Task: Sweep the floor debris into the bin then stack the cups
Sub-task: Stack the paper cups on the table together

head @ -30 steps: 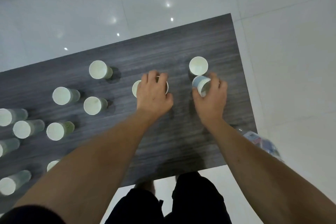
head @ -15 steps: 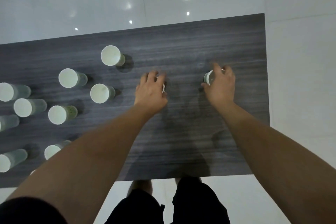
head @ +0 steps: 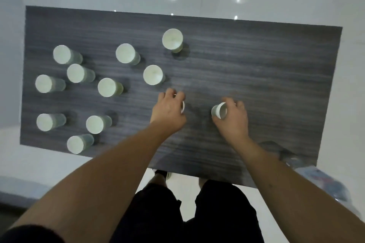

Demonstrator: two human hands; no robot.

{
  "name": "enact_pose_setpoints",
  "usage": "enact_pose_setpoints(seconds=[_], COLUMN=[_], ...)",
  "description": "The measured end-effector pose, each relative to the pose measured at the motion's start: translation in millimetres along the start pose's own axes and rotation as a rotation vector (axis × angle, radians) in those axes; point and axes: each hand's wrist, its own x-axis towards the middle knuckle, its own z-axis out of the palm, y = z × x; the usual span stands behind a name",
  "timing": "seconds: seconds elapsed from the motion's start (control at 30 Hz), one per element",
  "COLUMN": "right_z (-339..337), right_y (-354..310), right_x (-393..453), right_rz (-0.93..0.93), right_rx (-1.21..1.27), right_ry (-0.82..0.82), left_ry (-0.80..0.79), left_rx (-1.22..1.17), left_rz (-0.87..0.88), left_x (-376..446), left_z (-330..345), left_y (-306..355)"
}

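Several white paper cups stand on a dark wood-grain table (head: 276, 69), most on its left half, such as one cup (head: 172, 39) at the back and another cup (head: 153, 75) near the middle. My left hand (head: 167, 110) grips a cup (head: 183, 107) whose rim shows at the fingers; the rest is hidden. My right hand (head: 232, 118) holds a tilted cup (head: 219, 111), its mouth turned toward the left hand. The two held cups are apart.
White glossy tiles surround the table. A clear plastic bag (head: 325, 183) lies on the floor by the table's near right corner. My legs and one foot (head: 162, 175) show at the near table edge.
The view has swung left, so more cups on the left now show. My right hand has drawn its cup nearer and tilted it toward the left hand. The left hand stays on its cup.
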Motion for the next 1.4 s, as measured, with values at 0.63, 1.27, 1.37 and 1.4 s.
enact_pose_setpoints(seconds=[0.63,1.27,1.37,1.4], right_z=[163,276,276,276], right_y=[-162,-161,-168,-170], right_x=[-181,-163,-163,-162], right_rz=[-0.337,-0.390,-0.342,-0.331], right_rx=[-0.043,-0.460,-0.458,-0.451], right_ry=[-0.197,-0.282,-0.289,-0.294], left_ry=[0.321,0.326,0.355,0.342], left_rx=[-0.186,-0.217,-0.212,-0.195], left_rz=[-0.304,-0.051,-0.060,-0.054], left_x=[-177,-103,-106,-105], left_z=[-38,-11,-6,-3], left_y=[-234,-293,-300,-302])
